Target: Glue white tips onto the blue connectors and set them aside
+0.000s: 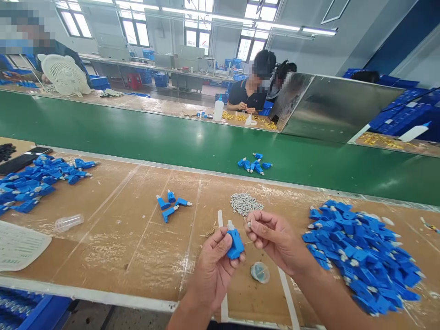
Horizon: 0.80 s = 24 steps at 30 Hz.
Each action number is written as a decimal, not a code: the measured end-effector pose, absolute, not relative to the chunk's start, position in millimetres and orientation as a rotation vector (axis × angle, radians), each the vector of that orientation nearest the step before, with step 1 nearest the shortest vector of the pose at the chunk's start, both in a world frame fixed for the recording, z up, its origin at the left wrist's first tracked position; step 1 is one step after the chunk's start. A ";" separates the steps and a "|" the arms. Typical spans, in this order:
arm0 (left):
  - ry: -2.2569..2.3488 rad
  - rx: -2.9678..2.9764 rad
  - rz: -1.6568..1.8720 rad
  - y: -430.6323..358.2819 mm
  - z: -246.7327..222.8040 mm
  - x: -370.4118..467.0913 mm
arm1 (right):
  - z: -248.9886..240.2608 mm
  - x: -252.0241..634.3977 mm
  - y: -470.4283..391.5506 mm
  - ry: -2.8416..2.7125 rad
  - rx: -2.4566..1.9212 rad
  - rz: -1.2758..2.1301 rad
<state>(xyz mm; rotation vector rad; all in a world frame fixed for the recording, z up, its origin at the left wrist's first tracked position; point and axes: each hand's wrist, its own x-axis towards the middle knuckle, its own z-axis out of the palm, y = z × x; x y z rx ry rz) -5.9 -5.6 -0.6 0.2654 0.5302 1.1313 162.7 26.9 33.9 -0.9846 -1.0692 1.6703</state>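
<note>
My left hand (pixel 217 259) is closed round a blue plastic part (pixel 235 245) with a whitish tip pointing up. Just right of it, my right hand (pixel 271 236) pinches a small grey piece (pixel 249 224) between thumb and fingertip. The two hands are close together but apart. Behind them lies a heap of small grey pieces (pixel 245 203). Below the hands stands a small clear cup (pixel 260 272) with bluish contents and a thin stick. To the right spreads a large pile of blue parts (pixel 360 254); several more blue parts (pixel 171 204) lie to the left.
A green conveyor belt (pixel 165 140) runs across behind the bench, carrying several blue parts (pixel 255 164). At far left are another blue pile (pixel 37 178), a clear plastic cup (pixel 69 222) and a paper sheet (pixel 20 245). Co-workers sit across the belt, near a white bottle (pixel 218 110).
</note>
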 end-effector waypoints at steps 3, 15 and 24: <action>0.490 0.322 1.095 -5.3 9.4 0.8 | 41.6 160.2 10.6 -0.933 -0.947 1.709; 0.572 0.147 0.871 -13.1 30.9 3.2 | 51.9 174.6 -5.0 -1.764 -0.962 0.867; 0.491 -0.023 0.733 -15.2 30.7 -0.2 | 62.4 186.5 -3.2 -2.170 -0.828 0.557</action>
